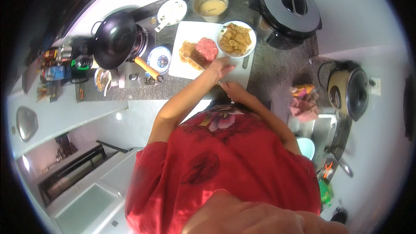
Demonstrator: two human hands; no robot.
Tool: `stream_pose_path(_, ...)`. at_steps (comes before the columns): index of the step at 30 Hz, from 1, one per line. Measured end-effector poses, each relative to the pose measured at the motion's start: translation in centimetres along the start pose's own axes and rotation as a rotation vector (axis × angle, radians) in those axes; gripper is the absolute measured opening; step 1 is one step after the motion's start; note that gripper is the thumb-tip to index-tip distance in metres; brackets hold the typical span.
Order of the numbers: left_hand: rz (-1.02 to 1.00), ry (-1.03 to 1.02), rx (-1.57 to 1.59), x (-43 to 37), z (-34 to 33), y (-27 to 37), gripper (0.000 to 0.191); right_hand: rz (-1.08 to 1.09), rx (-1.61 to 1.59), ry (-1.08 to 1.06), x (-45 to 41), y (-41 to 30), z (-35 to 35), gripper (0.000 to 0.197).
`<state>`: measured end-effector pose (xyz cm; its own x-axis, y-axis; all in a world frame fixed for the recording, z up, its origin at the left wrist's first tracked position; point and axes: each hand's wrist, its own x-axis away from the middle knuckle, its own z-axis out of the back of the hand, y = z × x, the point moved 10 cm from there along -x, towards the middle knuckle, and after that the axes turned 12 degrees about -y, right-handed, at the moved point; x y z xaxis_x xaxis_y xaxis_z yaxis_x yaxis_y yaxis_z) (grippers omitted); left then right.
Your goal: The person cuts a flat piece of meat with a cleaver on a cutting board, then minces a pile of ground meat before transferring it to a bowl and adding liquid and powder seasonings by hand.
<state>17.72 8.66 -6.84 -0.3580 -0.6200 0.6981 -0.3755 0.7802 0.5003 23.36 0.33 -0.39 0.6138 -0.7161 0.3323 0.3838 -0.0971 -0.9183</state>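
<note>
A knife with a dark blade (196, 62) lies over a white cutting board (182, 32). My right hand (234, 91) is closed on its handle near the board's front edge. My left hand (222, 68) is just above, over the knife, its fingers partly spread; whether it touches the knife cannot be told. Beyond the blade a lump of raw minced meat (207, 49) sits on the board, with a light brown chopped mass (188, 52) to its left. A white bowl of brown sliced food (235, 39) stands at the board's right back.
A black wok (115, 40) with a wooden handle stands at the left, near a blue-patterned bowl (159, 61). Behind the board are a white bowl with a spoon (172, 11) and a metal bowl of yellowish liquid (212, 6). A pressure cooker (289, 13) stands back right; a sink (323, 126) lies right.
</note>
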Motion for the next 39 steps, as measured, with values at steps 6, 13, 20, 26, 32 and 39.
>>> stream_pose_path(6,-0.071,0.105,0.067,-5.0,-0.6,-0.5,0.026,0.106,0.007,-0.076,0.1,0.7,-0.2,0.05)
stream_pose_path(13,-0.216,0.215,0.07,-0.9,-1.0,2.3,0.036,-0.289,-0.345,-0.21,0.5,2.0,-0.7,0.054)
stream_pose_path(20,-0.296,-0.042,0.136,15.0,-1.6,9.1,0.039,-0.481,-0.501,-0.185,0.6,6.2,-0.2,0.051)
stream_pose_path(26,-0.474,0.018,0.248,32.6,7.9,12.1,0.049,-0.312,-0.34,-0.219,-1.4,6.9,0.5,0.054)
stream_pose_path(32,-0.689,0.448,0.325,45.5,28.6,14.2,0.043,-0.342,-0.346,0.029,-1.5,9.1,1.4,0.059)
stream_pose_path(39,-0.79,0.653,0.348,52.3,54.0,19.8,0.041,-0.616,-0.121,-0.015,1.8,-5.1,-3.6,0.062)
